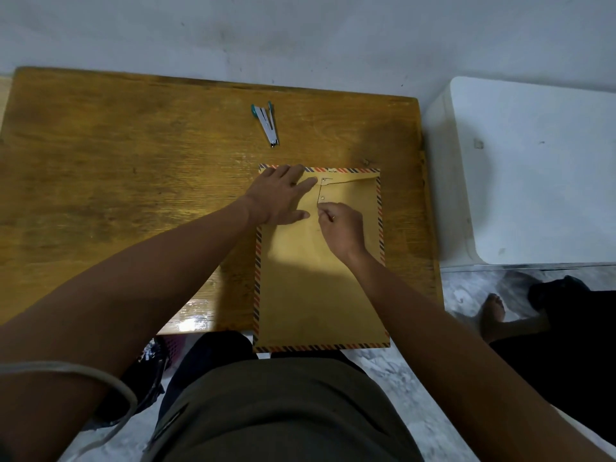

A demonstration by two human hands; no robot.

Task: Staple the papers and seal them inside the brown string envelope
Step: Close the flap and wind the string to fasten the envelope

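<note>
We read this as the sealing step; the brown string envelope [320,261] lies flat on the wooden table [133,178], near the right edge, its lower end hanging off the near edge toward the person's lap; flap [346,181] is folded down. Left hand [280,198] lies flat with fingers straight, pressing the flap's left part; right hand [340,228] has fingers curled, thumb and forefinger pinched just below the lower button [322,197], apparently gripping the string [319,191], which runs up to the upper button [324,178]. Stapler [267,123] sits well apart at the far side, lying open; we judge stapling done. Next move likely calls for winding the string round the buttons while the left hand keeps the flap down.

Hard to tell: the papers are not visible, presumably inside; string end is hidden in the pinch; how many turns are wound we cannot tell; string is thin and faint.
</note>
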